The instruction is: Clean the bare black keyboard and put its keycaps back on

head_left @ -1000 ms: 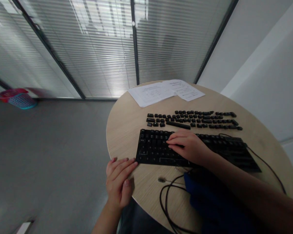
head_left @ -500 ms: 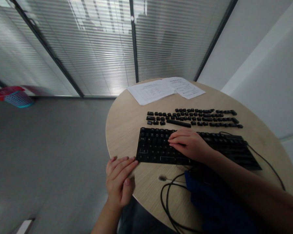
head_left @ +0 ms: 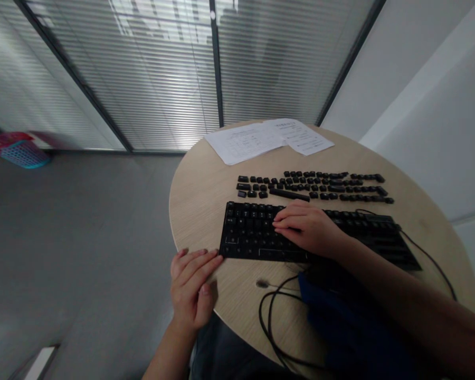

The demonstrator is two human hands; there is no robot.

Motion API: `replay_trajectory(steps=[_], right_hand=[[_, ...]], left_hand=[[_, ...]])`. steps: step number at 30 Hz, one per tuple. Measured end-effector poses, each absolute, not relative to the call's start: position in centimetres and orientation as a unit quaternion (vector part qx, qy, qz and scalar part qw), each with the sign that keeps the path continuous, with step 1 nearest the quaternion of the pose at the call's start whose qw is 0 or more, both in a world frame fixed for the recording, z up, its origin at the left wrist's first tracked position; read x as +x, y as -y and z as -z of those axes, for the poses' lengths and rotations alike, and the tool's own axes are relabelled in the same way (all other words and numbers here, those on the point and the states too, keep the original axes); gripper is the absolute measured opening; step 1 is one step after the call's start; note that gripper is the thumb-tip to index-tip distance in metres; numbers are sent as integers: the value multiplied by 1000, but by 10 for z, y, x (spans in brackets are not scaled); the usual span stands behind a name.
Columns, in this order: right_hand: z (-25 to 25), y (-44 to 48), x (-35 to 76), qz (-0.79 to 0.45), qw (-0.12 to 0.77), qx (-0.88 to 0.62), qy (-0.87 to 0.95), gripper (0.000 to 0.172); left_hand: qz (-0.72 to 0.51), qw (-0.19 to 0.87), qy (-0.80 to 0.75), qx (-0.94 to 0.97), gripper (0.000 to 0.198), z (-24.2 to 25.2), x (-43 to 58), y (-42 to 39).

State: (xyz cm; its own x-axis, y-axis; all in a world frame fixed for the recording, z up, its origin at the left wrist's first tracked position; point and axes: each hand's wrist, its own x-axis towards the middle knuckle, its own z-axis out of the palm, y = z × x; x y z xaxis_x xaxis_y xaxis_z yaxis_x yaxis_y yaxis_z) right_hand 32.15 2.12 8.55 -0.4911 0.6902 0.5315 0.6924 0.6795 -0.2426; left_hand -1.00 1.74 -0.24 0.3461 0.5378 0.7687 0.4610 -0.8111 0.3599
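Note:
A black keyboard [head_left: 257, 254] lies on the round table, its upper rows capped and part of its lower area without keycaps at the left. My right hand [head_left: 311, 224] rests over its middle, fingertips pinched together on the key rows. Whatever is between those fingertips is hidden. At the keyboard's lower left corner, my left hand [head_left: 192, 287] lies on the table edge, fingers stretched out and fingertips touching the corner. Behind the keyboard, loose black keycaps [head_left: 243, 187] are laid out in rows, with a long spacebar keycap [head_left: 288, 195] among them.
Printed papers [head_left: 245, 142] lie at the far side of the wooden table [head_left: 198, 211]. In front of the keyboard are a small dark-tipped brush [head_left: 263, 283], a looped black cable [head_left: 269, 316] and blue cloth [head_left: 332, 311]. A red and blue basket [head_left: 24, 153] stands on the floor.
The whole view has shifted slightly, so the table sits a little higher in the picture. Both hands keep their places on the keyboard and at its corner.

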Motion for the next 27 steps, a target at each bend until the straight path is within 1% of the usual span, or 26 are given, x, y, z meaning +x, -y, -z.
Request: replay_trajectory(steps=[4, 9, 13, 19, 24, 27], right_hand=[[-92, -20, 322, 8, 284, -419, 863, 16], [-95, -22, 320, -18, 277, -429, 860, 21], [-96, -23, 319, -22, 262, -437, 860, 20], [-98, -24, 316, -43, 243, -456, 855, 13], [-96, -25, 317, -43, 231, -463, 854, 14], [-92, -27, 319, -45, 239, -456, 856, 14]], left_hand=[[-484, 44, -308, 818, 43, 2, -10, -17], [-481, 49, -310, 819, 42, 3, -11, -16], [-485, 49, -305, 818, 44, 4, -12, -18], [-485, 46, -300, 820, 44, 5, -12, -21], [-491, 40, -298, 818, 43, 4, -11, -21], [-489, 39, -299, 819, 43, 5, -12, -22]])
